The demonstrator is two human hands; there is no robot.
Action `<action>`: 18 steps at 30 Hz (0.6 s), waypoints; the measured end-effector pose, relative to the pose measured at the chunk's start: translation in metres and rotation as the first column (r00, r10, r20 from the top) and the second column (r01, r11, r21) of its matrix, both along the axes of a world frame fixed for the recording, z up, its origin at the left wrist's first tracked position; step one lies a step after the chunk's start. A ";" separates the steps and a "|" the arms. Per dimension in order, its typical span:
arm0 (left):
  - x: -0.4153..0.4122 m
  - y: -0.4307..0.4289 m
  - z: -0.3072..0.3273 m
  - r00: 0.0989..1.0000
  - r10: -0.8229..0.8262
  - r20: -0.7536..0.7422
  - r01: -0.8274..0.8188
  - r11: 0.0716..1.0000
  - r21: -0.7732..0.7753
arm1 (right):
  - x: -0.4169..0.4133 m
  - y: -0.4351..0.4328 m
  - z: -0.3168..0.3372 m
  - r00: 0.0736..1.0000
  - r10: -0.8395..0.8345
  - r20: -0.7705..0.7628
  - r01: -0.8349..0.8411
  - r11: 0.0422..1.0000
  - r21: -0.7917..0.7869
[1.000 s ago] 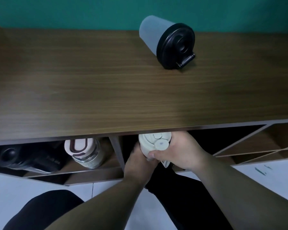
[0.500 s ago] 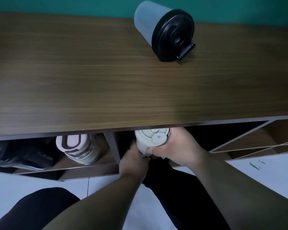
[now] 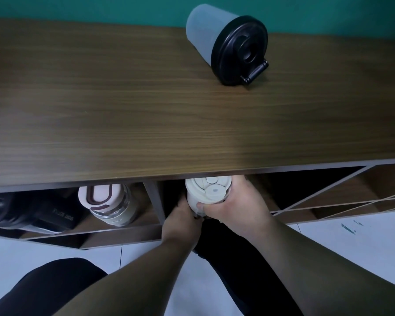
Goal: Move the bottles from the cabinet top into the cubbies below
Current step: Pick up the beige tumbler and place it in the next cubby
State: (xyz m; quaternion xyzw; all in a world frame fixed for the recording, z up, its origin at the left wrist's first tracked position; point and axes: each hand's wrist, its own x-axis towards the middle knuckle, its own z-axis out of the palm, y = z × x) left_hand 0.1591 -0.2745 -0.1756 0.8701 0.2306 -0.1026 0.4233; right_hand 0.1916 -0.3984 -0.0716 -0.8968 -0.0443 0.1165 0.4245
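Note:
A cream bottle (image 3: 206, 190) with a flip lid stands at the mouth of the middle cubby, just under the cabinet top's front edge. My right hand (image 3: 240, 206) wraps its right side and my left hand (image 3: 180, 217) holds it low on the left. A frosted grey shaker with a black lid (image 3: 228, 42) stands on the wooden cabinet top (image 3: 123, 110) at the back. In the left cubby stand a glass bottle with a pink lid (image 3: 107, 202) and a black bottle (image 3: 30, 212).
A vertical divider (image 3: 154, 199) separates the left cubby from the middle one. To the right, open cubbies with diagonal wooden shelves (image 3: 342, 199) show. A teal wall runs behind the cabinet. White floor and my dark trouser legs lie below.
The cream bottle has slid slightly farther under the cabinet top's edge, both hands moving with it. The other bottles stay in place.

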 end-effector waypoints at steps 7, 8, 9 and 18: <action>-0.001 0.001 0.002 1.000 -0.017 0.001 0.017 1.000 -0.017 | -0.001 -0.001 -0.006 1.000 -0.017 -0.021 0.017 1.000 0.016; -0.001 0.001 0.002 1.000 -0.020 0.003 0.020 0.999 -0.031 | -0.002 -0.001 -0.006 1.000 -0.017 -0.025 0.017 1.000 0.021; -0.002 0.002 0.002 1.000 -0.022 0.003 0.023 0.999 -0.048 | -0.002 -0.002 -0.005 0.999 -0.017 -0.027 0.018 0.999 0.028; -0.024 0.016 0.012 0.992 -0.124 -0.017 0.117 0.968 -0.223 | -0.013 -0.027 0.017 0.991 0.069 -0.118 -0.085 0.987 -0.137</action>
